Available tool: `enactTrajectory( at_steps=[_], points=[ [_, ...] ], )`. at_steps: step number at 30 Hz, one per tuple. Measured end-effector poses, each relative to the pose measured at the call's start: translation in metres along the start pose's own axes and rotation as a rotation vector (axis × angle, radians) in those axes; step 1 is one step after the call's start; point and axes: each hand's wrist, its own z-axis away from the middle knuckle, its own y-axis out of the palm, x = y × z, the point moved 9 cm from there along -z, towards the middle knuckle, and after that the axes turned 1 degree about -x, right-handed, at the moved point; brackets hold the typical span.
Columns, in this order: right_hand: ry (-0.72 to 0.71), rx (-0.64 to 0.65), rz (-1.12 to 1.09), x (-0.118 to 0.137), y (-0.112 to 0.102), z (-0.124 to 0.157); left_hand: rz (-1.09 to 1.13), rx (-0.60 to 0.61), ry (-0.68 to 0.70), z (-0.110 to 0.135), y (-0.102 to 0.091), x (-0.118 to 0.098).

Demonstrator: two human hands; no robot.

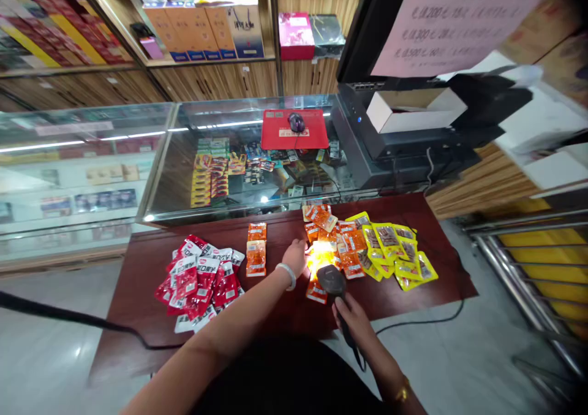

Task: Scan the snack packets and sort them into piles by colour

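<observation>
My right hand [353, 314] is wrapped round the handle of a black barcode scanner [331, 280], whose light glares on an orange snack packet [320, 257]. My left hand [294, 257], with a pale bangle on the wrist, reaches that lit packet and touches its left edge; its fingers are washed out by the glare. Both hands are over a dark red table [138, 262]. More orange packets [340, 237] lie just behind the scanner. A short row of orange packets [256, 249] lies to the left of my left hand.
A heap of red and white packets [202, 280] lies at the table's left, yellow packets [395, 249] at its right. The scanner cable [422, 322] trails off the right edge. Behind stands a glass counter [220, 157] with a red mouse pad [294, 130], a mouse and a till monitor [413, 121].
</observation>
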Motion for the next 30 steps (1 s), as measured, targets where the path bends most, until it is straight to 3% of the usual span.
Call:
enactTrajectory(
  at_steps=[3, 7, 12, 15, 19, 27, 30],
  points=[
    [-0.006, 0.014, 0.014, 0.0, -0.001, 0.0, 0.083, -0.017, -0.051, 0.011, -0.005, 0.018],
    [0.034, 0.079, 0.026, 0.0, 0.009, -0.003, 0.177, -0.134, -0.138, 0.031, -0.031, 0.059],
    [0.013, 0.212, 0.113, 0.01, 0.04, -0.009, 0.248, -0.189, -0.314, 0.055, -0.067, 0.111],
    [-0.014, 0.295, 0.167, 0.016, 0.063, -0.01, 0.265, -0.235, -0.353, 0.068, -0.088, 0.131],
    [-0.041, 0.39, 0.221, 0.018, 0.093, -0.008, 0.236, -0.284, -0.345, 0.084, -0.108, 0.149],
    [0.009, 0.552, 0.276, 0.005, 0.142, -0.006, 0.179, -0.262, -0.347, 0.098, -0.12, 0.169],
    [0.02, 0.52, 0.239, 0.003, 0.143, -0.01, 0.179, -0.407, -0.307, 0.105, -0.141, 0.159]
  ],
)
